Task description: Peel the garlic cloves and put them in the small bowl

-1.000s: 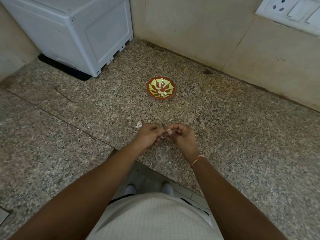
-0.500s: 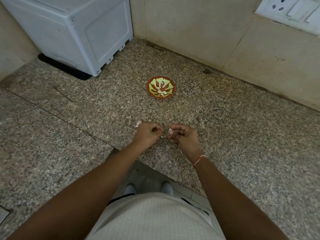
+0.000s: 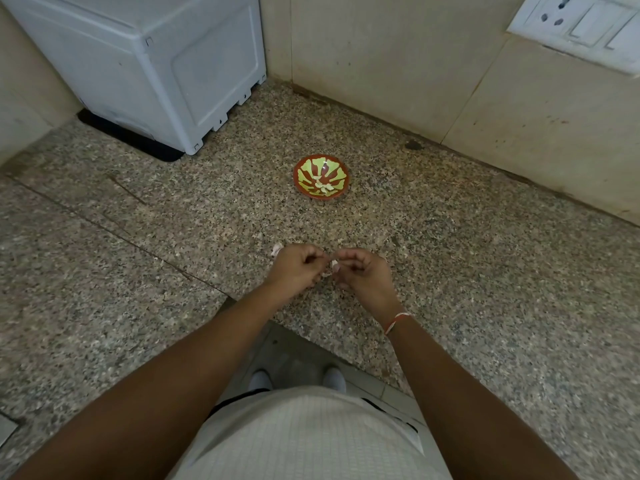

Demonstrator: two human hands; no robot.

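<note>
- Left hand (image 3: 296,268) hovering above the speckled granite counter (image 3: 467,271), near its front edge; fingers curled inward, thumb and forefinger drawn to a pinch at the tip nearest the other hand; whatever sits in that pinch too small to make out
- Right hand (image 3: 363,277) just beside the left, fingertips almost meeting it; fingers curled, pinching a pale garlic clove (image 3: 335,265) at the inner side; red-and-white thread band (image 3: 396,322) round the wrist
- Small whitish scrap (image 3: 325,273) showing low in the gap between the two hands; skin or clove, cannot tell
- Another pale bit, pinkish-white (image 3: 276,249), lying on the counter at the far side of the left hand; partly hidden behind the knuckles
- Small bowl (image 3: 304,169) farther back on the counter, well apart from the hands; red rim, green-and-red pattern inside; a little heap of peeled garlic cloves (image 3: 323,186) resting toward its near side
- White boxy appliance (image 3: 156,71) standing in the far left corner on a dark mat (image 3: 131,136)
- Beige tiled wall (image 3: 398,64) behind the counter; white socket-and-switch plate (image 3: 581,26) at upper right
- Dark spot (image 3: 414,145) on the counter close to the wall
- Below, pale checked garment (image 3: 311,441) over the torso; two light-coloured feet (image 3: 298,377) on the floor beneath the counter's edge
</note>
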